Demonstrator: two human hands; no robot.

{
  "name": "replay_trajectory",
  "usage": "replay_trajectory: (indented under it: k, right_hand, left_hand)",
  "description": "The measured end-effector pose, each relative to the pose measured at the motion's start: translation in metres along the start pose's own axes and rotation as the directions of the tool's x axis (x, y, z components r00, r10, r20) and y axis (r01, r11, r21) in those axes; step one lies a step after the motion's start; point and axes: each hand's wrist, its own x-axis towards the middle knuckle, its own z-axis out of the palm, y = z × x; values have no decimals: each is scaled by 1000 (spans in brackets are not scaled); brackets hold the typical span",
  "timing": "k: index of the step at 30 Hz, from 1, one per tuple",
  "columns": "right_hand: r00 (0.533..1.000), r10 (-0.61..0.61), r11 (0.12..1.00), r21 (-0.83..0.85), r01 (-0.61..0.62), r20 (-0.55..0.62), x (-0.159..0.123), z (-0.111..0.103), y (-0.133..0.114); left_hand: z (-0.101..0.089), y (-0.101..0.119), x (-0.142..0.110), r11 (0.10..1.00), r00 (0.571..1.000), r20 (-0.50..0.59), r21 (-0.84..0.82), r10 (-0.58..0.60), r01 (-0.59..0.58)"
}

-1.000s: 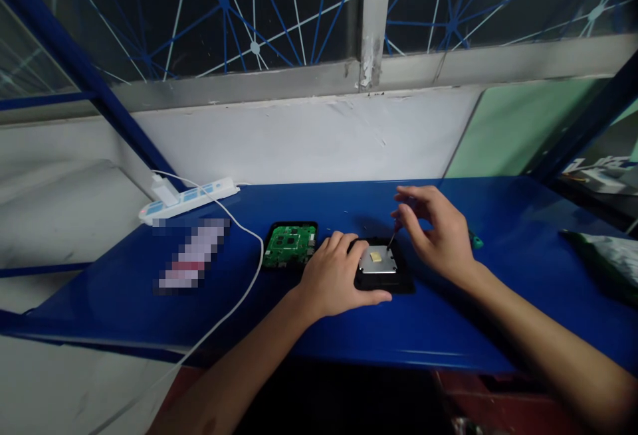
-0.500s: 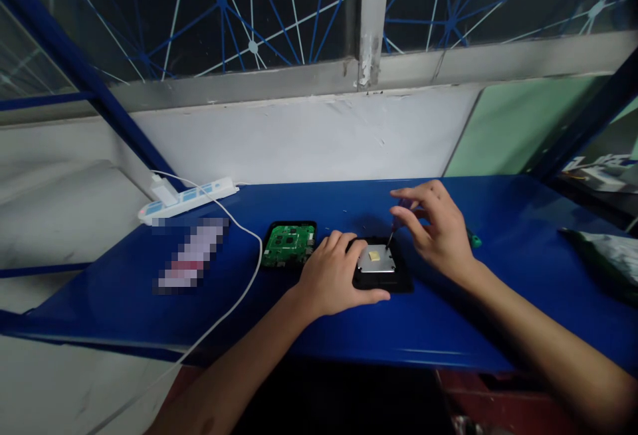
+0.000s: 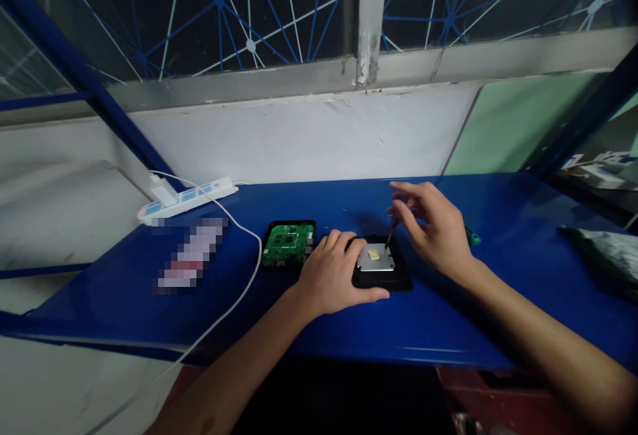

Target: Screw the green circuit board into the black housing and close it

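Observation:
A black plastic cover [image 3: 400, 281] lies on the table with a silver metal plate [image 3: 383, 263] inside it. A small yellowish pad [image 3: 373, 256] sits on the plate. My left hand [image 3: 331, 275] grips the cover's left side, fingers over the far edge and thumb along the near edge. In my right hand [image 3: 432, 226] a thin screwdriver [image 3: 390, 236] is pinched between thumb and fingers, its tip down at the plate's far right corner. Its handle is mostly hidden by the fingers. Left of my left hand, a green circuit board [image 3: 289, 242] rests in a black case.
A white power strip [image 3: 189, 201] with a plug and white cable [image 3: 239, 295] lies at the left, near a pixelated item [image 3: 197, 256]. Tiny screw-like bits are behind my hands. A green-handled tool [image 3: 472, 237] and a shiny bag [image 3: 605, 259] are at the right.
My right fingers shift around the screwdriver as they turn it, while its tip stays at the same corner. My left hand keeps its place on the cover.

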Motion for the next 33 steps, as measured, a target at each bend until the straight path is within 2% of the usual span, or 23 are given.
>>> replay_trajectory:
  k: [5,13,20,27,33]
  right_hand:
    - [998,46,997,71,-43,-43,-3,1,2]
    - [991,31,999,33,-27,-130,-3,2,2]
    - [994,57,998,-35,-60,-97,-2,6,6]
    - [999,40,999,8,-39,-36,-3,6,4]
    - [999,4,999,47,-2,-40,-4,6,1]
  left_hand:
    - [0,0,0,1000,1000,4,-5,-7,7]
    - [-5,1,0,999,1000,15,-27,23,-22]
    - [-12,4,1,1000,1000,26,-19,-6,7]
    - [-11,4,0,1000,996,84,15,-3,2]
    - [-10,3,0,999,999,49,38,21,-23]
